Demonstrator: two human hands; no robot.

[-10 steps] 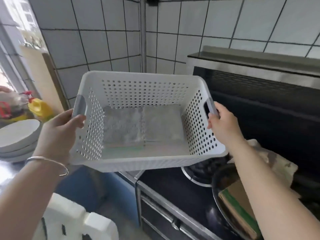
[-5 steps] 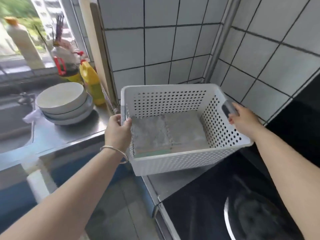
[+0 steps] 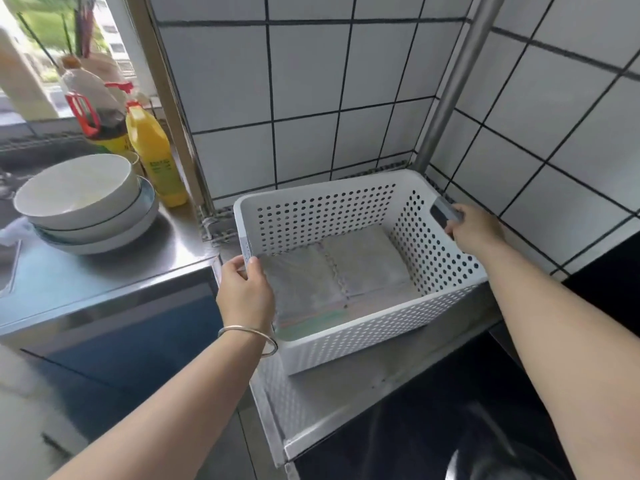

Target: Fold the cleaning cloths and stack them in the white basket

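The white perforated basket point(image 3: 349, 336) sits in the tiled corner on a steel ledge beside the stove. Inside it lie folded grey cleaning cloths point(image 3: 363, 268) in two flat stacks side by side, with a green edge showing at the front. My left hand point(image 3: 244, 291) grips the basket's left rim at its grey handle. My right hand point(image 3: 476, 230) holds the grey handle on the right side.
Stacked white bowls point(image 3: 83, 202) and a yellow bottle point(image 3: 154, 157) stand on the steel counter point(image 3: 104, 271) to the left. A steel pipe point(image 3: 450, 84) runs up the corner behind the basket. The black stove top point(image 3: 433, 427) lies at lower right.
The basket has come down and to the right, from held in the air to the corner ledge. Both hands stay on its handles. My view has tilted downward.
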